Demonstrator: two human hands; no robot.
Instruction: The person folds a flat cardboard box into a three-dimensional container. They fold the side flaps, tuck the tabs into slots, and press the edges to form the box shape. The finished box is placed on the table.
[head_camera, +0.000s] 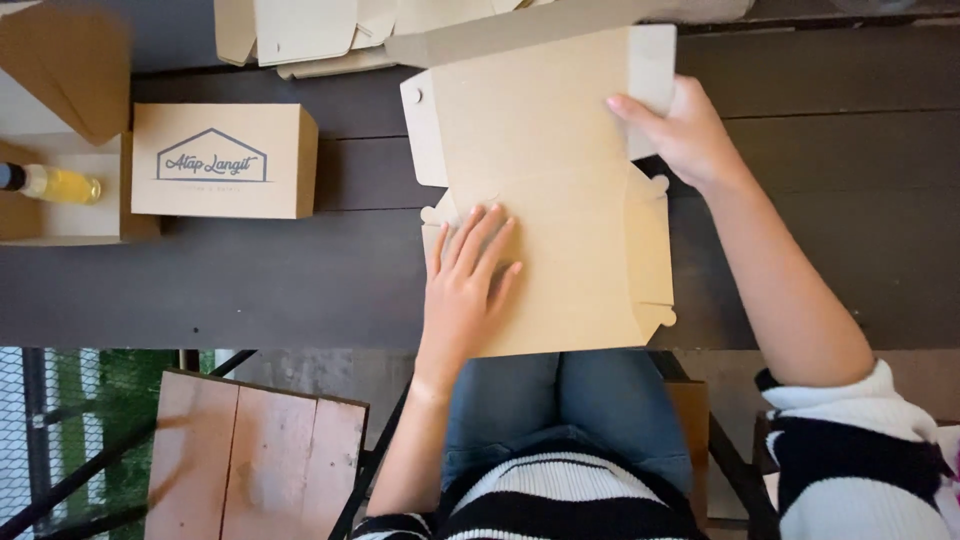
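Fingers (478, 240) of the left hand (465, 290) are lying spread and flat, pressing down on the lower panel of the flat cardboard box blank (545, 200); nothing is being gripped, just pinned. Right hand (685, 130) is pinching the blank's upper right flap between thumb and fingers, closed on the card, lifting or bending it along the crease. Blank is sitting at the near edge of the dark wooden bench (300, 280), its lower end overhanging the edge toward the person's lap, its upper end tilting up off the surface.

Finished brown box (225, 160) with a printed house outline is standing well apart, toward the left end of the bench. Small bottle with yellow liquid (55, 184) is lying in an open box at the far left edge. Stack of more unfolded blanks (330, 35) is resting along the far edge.

Risks, judging from this: the overhanging end could be slipping off the near edge if left-hand pressure is easing; the flap could be creasing off the score line or tearing at the small rounded tabs if the right hand is pulling too hard or at an angle; the raised panel looks close to the far stack and may be nudging it
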